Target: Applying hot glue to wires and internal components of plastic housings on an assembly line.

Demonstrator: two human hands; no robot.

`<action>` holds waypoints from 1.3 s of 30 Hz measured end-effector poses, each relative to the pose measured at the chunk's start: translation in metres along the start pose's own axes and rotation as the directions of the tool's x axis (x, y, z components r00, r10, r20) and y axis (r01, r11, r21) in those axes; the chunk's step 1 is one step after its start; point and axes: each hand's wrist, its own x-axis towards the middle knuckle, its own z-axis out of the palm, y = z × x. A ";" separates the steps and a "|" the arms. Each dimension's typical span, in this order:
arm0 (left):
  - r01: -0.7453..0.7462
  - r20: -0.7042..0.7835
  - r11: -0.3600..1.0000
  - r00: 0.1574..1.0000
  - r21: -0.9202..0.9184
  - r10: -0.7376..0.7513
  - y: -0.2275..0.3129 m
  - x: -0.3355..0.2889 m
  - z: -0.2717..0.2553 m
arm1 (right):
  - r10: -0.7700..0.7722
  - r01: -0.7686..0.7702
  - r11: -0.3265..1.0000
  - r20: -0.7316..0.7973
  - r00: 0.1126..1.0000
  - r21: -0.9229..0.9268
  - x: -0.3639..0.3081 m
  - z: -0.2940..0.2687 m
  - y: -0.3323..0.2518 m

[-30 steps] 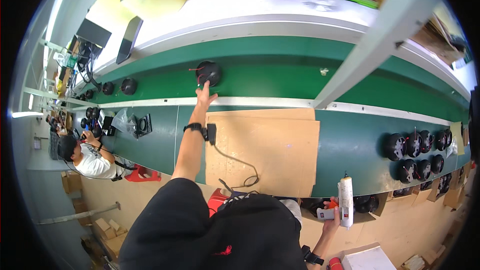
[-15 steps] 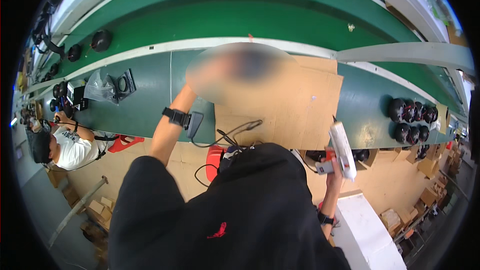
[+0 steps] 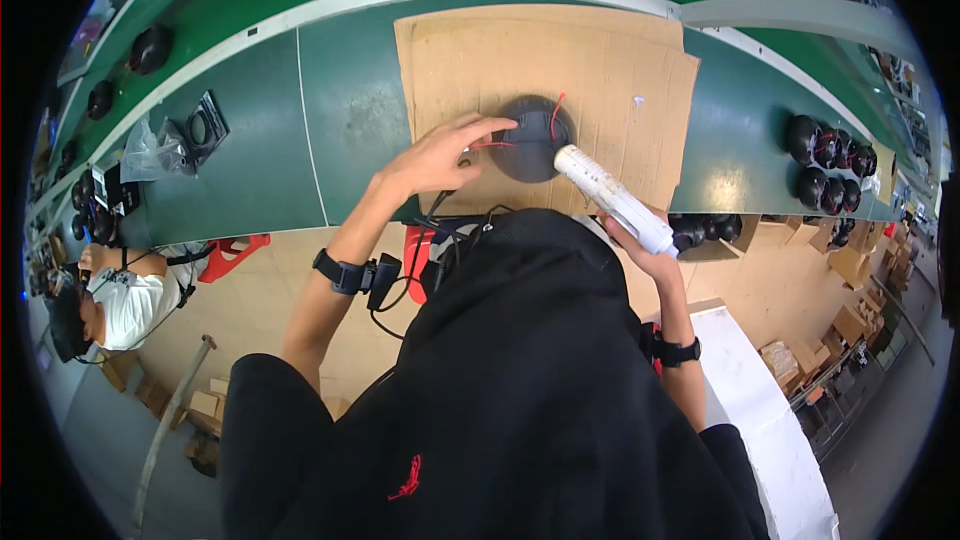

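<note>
A round black dome-shaped housing (image 3: 528, 162) with thin red wires lies on a flat cardboard sheet (image 3: 600, 50). From the left, my left hand (image 3: 440, 155) reaches to it, index fingertip resting on its upper left side. The thumb is spread apart below, and the fingers do not wrap round the housing. My right hand (image 3: 645, 245) is closed round a glue gun (image 3: 610, 190) with a long whitish body. The gun's front end points up and left at the housing's right edge; its handle is mostly hidden by the hand and body.
Several black round housings (image 3: 803, 140) stand on the bench at right; others lie in an open carton (image 3: 712, 230) below its edge. Plastic bags (image 3: 160, 155) lie at left. A seated co-worker (image 3: 135, 310) is far left. Dark cables (image 3: 425, 230) hang near my waist.
My right hand has brought the glue gun up and left, from beside the bench edge to the housing. The whole view has shifted. A blur earlier covered my left hand and what lay there.
</note>
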 end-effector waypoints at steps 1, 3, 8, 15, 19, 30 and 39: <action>0.019 0.062 1.000 0.998 -0.005 -0.018 0.002 0.000 -0.002 | -0.011 0.011 1.000 -0.003 1.000 -0.017 0.002 0.003 0.000; -0.092 -0.015 0.996 0.996 -0.013 0.092 0.006 0.014 0.001 | -0.044 0.044 0.999 0.010 0.999 -0.024 0.006 0.006 0.000; -0.148 0.001 0.975 0.989 -0.165 0.150 0.005 0.080 -0.007 | -0.169 0.172 0.965 0.033 0.985 -0.198 0.015 0.007 -0.007; 0.037 0.188 0.919 0.981 -0.392 0.040 -0.004 0.121 -0.011 | -0.264 0.269 0.925 0.054 0.963 -0.270 0.027 0.017 -0.008; 0.054 0.183 0.913 0.983 -0.403 0.023 -0.009 0.123 -0.008 | -0.255 0.257 0.910 0.050 0.966 -0.324 0.030 0.023 -0.007; 0.039 0.172 0.896 0.984 -0.442 0.043 -0.016 0.121 -0.006 | -0.165 0.199 0.915 0.122 0.979 -0.351 0.036 0.021 -0.013; 0.017 0.151 0.899 0.987 -0.438 0.055 -0.017 0.122 -0.006 | -0.202 0.234 0.910 0.126 0.971 -0.341 0.037 0.022 -0.010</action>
